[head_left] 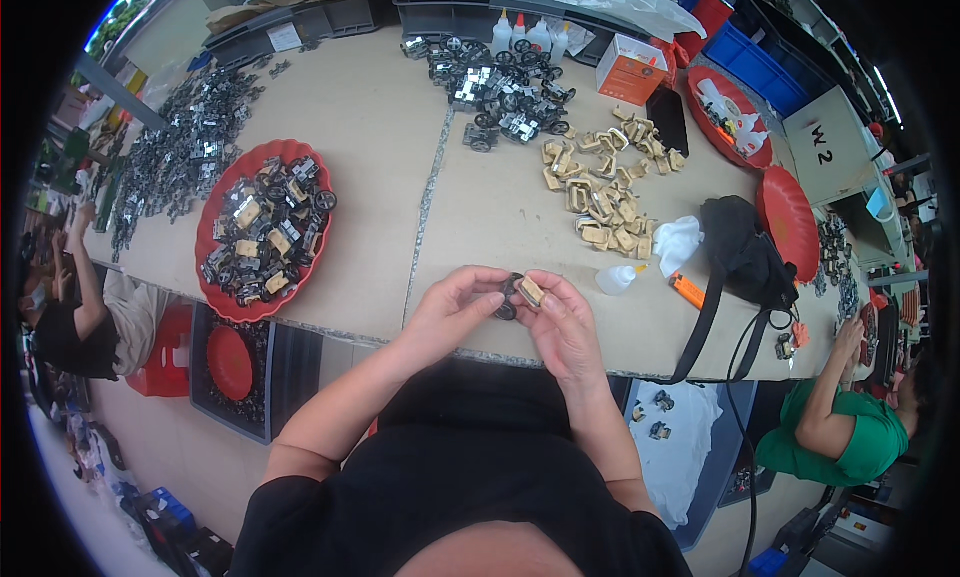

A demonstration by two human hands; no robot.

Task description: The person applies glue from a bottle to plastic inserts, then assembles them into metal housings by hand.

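My left hand [450,315] pinches a dark toy-car chassis [507,307] with black wheels, just above the table's near edge. In my right hand [566,332], the fingers close round a small tan toy-car body part [531,291], held right against the chassis. Whether the two pieces are joined I cannot tell. Beyond my hands lies a loose pile of similar tan parts [600,202]. Farther back is a heap of black and silver wheeled chassis [500,87]. A white squeeze bottle [617,279] lies to the right of my right hand.
At left, a red scalloped basin [207,227] holds assembled pieces, with dark parts [185,137] heaped beyond. To the right are a white cloth [678,243], an orange object [688,290], a black bag [742,242] and red trays [790,212]. People sit at both sides.
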